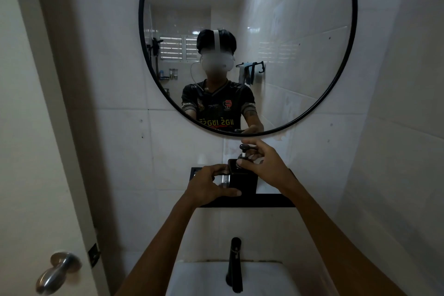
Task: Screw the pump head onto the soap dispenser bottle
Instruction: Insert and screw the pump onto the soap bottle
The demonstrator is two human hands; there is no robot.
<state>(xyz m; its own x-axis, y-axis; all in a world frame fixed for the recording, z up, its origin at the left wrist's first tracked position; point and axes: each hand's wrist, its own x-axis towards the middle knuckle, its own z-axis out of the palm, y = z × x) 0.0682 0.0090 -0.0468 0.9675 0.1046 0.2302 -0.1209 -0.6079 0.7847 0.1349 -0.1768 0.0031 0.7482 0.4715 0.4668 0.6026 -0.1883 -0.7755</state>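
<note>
Two bare hands are reaching out to a black soap dispenser bottle (242, 181) that is standing upright on a black shelf (262, 200) fixed to the tiled wall, below a round black-framed mirror (247, 43). The left hand (209, 185) is wrapping around the bottle's left side, thumb lying across its lower front, fingers curling onto its upper edge. The right hand (264, 163) is closing on the pump head (245, 149) at the top of the bottle, fingertips pinching around its neck while the dark nozzle is sticking out to the left above them. The pump head is sitting on the bottle's mouth; how far it is threaded cannot be told. Lower down, a black faucet (235, 264) is rising over a white sink (192, 279). A metal door knob (57, 271) is showing at the lower left.
</note>
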